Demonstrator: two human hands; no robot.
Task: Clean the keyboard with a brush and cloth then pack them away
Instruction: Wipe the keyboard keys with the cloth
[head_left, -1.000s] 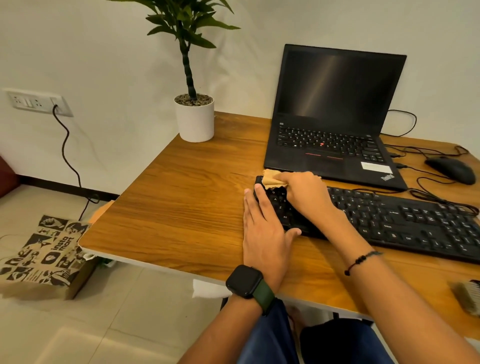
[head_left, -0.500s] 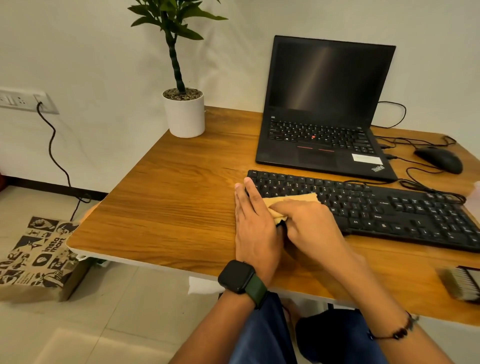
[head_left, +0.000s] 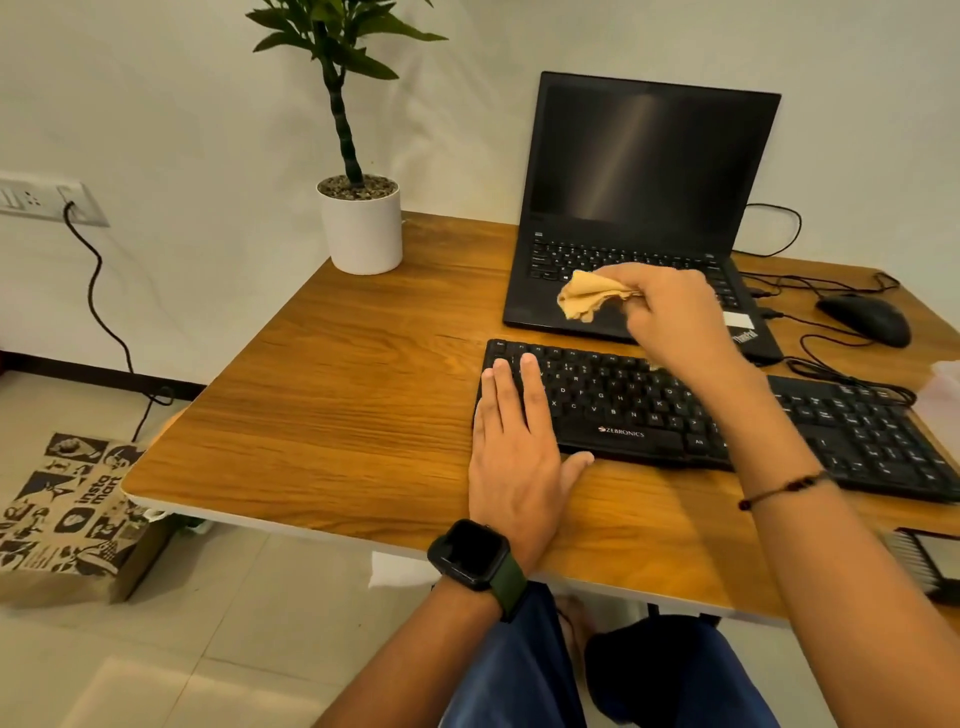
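Observation:
A black Zebronics keyboard (head_left: 649, 405) lies on the wooden desk (head_left: 337, 395) in front of an open laptop. My left hand (head_left: 514, 441) lies flat with straight fingers on the keyboard's left end, thumb along its front edge. My right hand (head_left: 670, 317) is raised above the keyboard's far edge, over the laptop's palm rest, and pinches a crumpled tan cloth (head_left: 589, 301) that hangs to its left. A brush (head_left: 919, 561) lies at the desk's right front edge, cut off by the frame.
The black laptop (head_left: 644, 171) stands open behind the keyboard. A black mouse (head_left: 865, 319) with loose cables sits at the far right. A white potted plant (head_left: 363, 228) is at the desk's back left. A printed paper bag (head_left: 67, 514) stands on the floor, left.
My right hand lifted the cloth off the keyboard's left front and moved it up and away, over the laptop. My left hand stayed flat on the keyboard's left end.

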